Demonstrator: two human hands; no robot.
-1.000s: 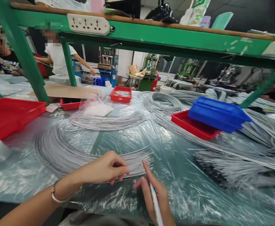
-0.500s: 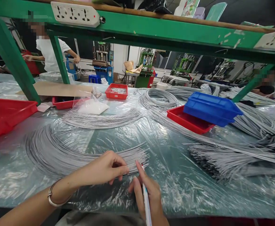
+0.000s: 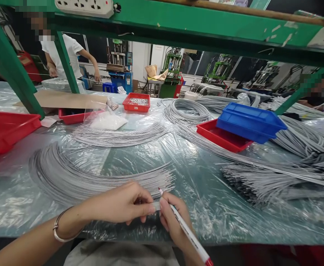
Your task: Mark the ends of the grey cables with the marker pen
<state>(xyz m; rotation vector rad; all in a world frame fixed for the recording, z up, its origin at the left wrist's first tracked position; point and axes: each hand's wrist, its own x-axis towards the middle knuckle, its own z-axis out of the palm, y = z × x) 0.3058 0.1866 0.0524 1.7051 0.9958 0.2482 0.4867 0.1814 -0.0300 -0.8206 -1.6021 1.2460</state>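
Observation:
A curved bundle of thin grey wires (image 3: pixel 76 177) lies on the plastic-covered table, its cut ends (image 3: pixel 164 179) fanned out in front of me. My left hand (image 3: pixel 120 203), a bracelet on its wrist, pinches the near wire ends between thumb and fingers. My right hand (image 3: pixel 173 218) grips a white pen with a red tip (image 3: pixel 184 225); the tip points at the wire ends, just beside the left fingertips.
More wire bundles (image 3: pixel 120 136) and coils (image 3: pixel 186 111) cover the table. A blue bin (image 3: pixel 249 122) rests on a red tray (image 3: pixel 220 138) at right. Red trays (image 3: pixel 3 129) stand left, a small one (image 3: pixel 136 102) at the back. A green frame (image 3: pixel 178 26) spans overhead. A person in white (image 3: pixel 64 55) stands behind.
My right hand turned and brought the pen tip up to the wire ends beside my left fingers. My view shifted slightly downward; the person at the back moved their arms.

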